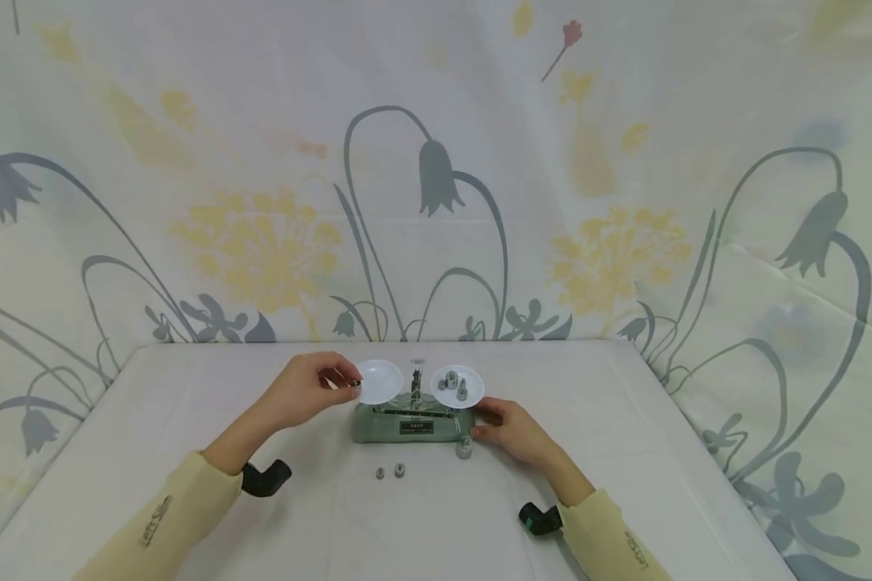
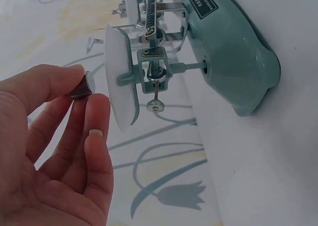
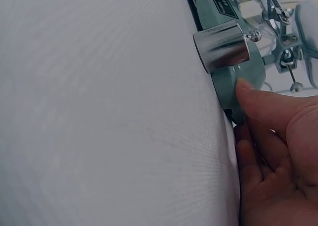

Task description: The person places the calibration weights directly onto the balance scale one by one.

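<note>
Left hand (image 1: 307,390) pinches a small metal weight (image 2: 82,86) between thumb and fingers, just beside the left pan (image 1: 379,380); its axis direction cannot be told. Right hand (image 1: 512,428), fingers relaxed, touches the balance base (image 1: 414,423), whose long axis runs left-right on the surface (image 1: 625,420).

I see a white-covered bench (image 1: 625,452) carrying a green balance scale (image 1: 414,421) at its middle, one larger cylindrical weight (image 1: 464,449) touching the scale's front right corner, and two small weights (image 1: 390,471) lying just in front.
</note>
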The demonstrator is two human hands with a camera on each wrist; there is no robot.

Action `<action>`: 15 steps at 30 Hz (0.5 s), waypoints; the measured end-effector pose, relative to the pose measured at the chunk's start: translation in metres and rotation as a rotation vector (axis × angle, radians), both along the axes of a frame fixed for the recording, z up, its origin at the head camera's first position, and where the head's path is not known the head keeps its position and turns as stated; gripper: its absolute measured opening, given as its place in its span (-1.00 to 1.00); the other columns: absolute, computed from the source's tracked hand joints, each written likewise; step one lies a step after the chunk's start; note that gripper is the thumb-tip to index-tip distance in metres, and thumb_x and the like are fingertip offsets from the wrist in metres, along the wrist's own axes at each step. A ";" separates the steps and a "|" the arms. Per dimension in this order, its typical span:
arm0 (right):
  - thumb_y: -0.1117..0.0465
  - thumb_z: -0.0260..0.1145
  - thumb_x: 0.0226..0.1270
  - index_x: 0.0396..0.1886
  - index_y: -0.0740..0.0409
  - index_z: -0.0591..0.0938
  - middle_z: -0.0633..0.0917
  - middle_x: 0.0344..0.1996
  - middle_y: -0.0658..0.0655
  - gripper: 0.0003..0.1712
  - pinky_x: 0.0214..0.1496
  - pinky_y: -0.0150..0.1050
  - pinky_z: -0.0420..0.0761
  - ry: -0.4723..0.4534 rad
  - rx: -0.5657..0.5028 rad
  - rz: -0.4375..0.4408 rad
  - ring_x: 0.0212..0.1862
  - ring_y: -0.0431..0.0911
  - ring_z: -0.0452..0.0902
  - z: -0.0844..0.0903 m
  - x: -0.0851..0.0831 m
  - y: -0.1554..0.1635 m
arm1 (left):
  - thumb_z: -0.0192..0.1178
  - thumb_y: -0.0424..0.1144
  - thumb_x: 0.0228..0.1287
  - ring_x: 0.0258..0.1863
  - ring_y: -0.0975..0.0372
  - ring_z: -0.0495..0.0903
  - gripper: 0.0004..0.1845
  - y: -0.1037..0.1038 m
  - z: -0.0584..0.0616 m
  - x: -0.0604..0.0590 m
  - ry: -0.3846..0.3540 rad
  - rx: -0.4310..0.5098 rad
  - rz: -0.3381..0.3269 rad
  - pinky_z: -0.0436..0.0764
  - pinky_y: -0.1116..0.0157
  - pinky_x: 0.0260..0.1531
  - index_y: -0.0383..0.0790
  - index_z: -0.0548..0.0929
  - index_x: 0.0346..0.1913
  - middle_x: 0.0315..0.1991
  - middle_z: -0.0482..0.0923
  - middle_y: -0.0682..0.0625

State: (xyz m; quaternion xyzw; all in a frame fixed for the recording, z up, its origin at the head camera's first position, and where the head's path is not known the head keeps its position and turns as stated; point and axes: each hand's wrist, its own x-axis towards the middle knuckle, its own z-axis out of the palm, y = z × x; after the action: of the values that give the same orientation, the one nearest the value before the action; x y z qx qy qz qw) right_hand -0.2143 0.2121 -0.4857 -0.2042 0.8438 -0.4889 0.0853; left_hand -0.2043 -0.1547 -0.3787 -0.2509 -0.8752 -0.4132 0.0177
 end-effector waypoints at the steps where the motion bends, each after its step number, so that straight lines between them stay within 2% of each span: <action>1: 0.27 0.41 0.29 0.28 0.36 0.51 0.54 0.25 0.31 -0.42 0.36 0.02 0.37 0.002 0.000 0.004 0.34 0.21 0.39 0.000 0.000 0.000 | 0.40 -0.32 0.20 -0.26 0.23 0.62 -0.87 0.001 0.001 -0.001 0.008 -0.005 -0.001 0.62 0.25 -0.25 -0.12 0.72 -0.20 -0.27 0.65 0.11; 9: 0.27 0.42 0.28 0.27 0.35 0.52 0.54 0.25 0.30 -0.42 0.35 0.01 0.38 0.000 -0.005 -0.001 0.33 0.20 0.40 -0.002 -0.002 0.001 | 0.42 -0.33 0.18 -0.29 0.22 0.59 -0.87 0.008 0.003 -0.013 0.003 -0.005 -0.013 0.62 0.23 -0.27 -0.15 0.72 -0.22 -0.31 0.63 0.08; 15: 0.29 0.43 0.26 0.26 0.34 0.52 0.55 0.24 0.29 -0.42 0.37 0.01 0.37 -0.019 -0.015 -0.002 0.33 0.18 0.40 -0.003 -0.002 0.001 | 0.41 -0.32 0.19 -0.32 0.21 0.59 -0.88 0.012 0.007 -0.021 -0.022 -0.023 -0.059 0.61 0.23 -0.33 -0.15 0.72 -0.23 -0.32 0.62 0.07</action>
State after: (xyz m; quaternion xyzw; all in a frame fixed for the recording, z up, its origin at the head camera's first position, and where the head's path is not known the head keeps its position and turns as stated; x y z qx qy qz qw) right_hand -0.2168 0.2127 -0.4884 -0.1993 0.8394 -0.4974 0.0910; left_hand -0.2252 -0.1425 -0.3716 -0.2724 -0.8721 -0.4063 -0.0068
